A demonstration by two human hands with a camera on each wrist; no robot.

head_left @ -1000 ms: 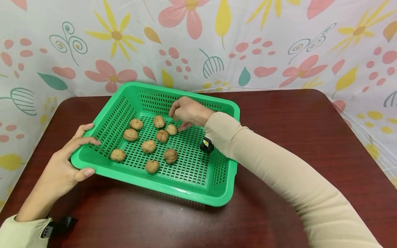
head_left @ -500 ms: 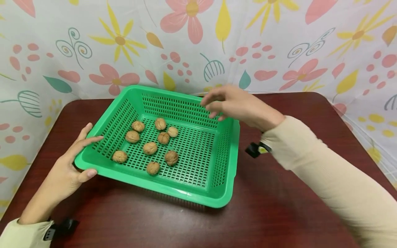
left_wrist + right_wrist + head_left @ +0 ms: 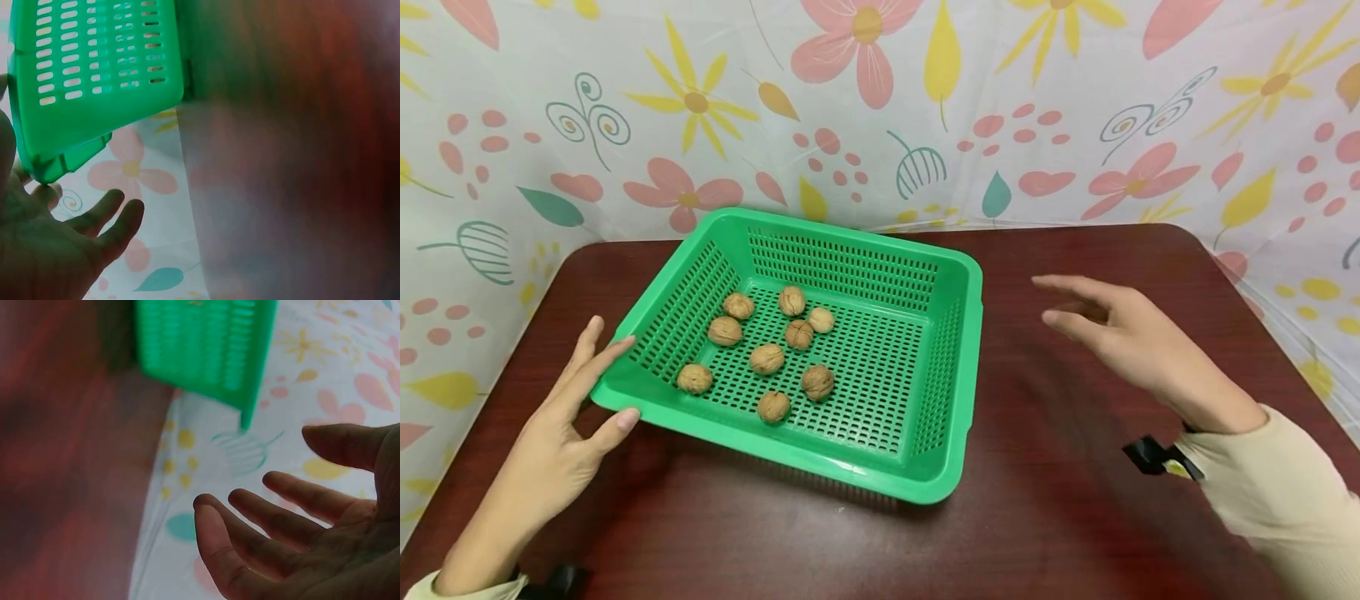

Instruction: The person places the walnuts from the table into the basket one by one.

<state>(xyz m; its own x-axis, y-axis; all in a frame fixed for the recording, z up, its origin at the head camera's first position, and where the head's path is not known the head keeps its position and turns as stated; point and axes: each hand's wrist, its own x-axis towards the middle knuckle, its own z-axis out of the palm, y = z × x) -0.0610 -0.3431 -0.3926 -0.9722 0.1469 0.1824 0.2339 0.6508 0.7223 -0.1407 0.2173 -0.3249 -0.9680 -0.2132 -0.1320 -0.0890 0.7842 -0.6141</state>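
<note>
A green plastic basket (image 3: 775, 448) with slotted walls sits on the table, several walnuts (image 3: 767, 359) scattered on its floor, mostly toward the left. At its front left corner is my left hand (image 3: 550, 442), fingers spread and thumb tip near the rim. The left wrist view shows this hand (image 3: 56, 244) beside the basket's corner, some fingers extended away from it; whether it touches the rim is hard to tell. To the right of the basket, my right hand (image 3: 1138, 346) hovers over the table, holding nothing. Its fingers look loosely bent in the right wrist view.
The dark red-brown wooden table (image 3: 1037, 517) extends around the basket, with rounded far corners. Behind it hangs a white cloth (image 3: 880, 108) printed with flowers and leaves. Black wrist cameras (image 3: 1157, 457) are strapped at the sleeves.
My right hand has come up out of the basket and moved right and nearer to me, with nothing visible in it. My left hand has loosened at the rim. The walnuts stay put.
</note>
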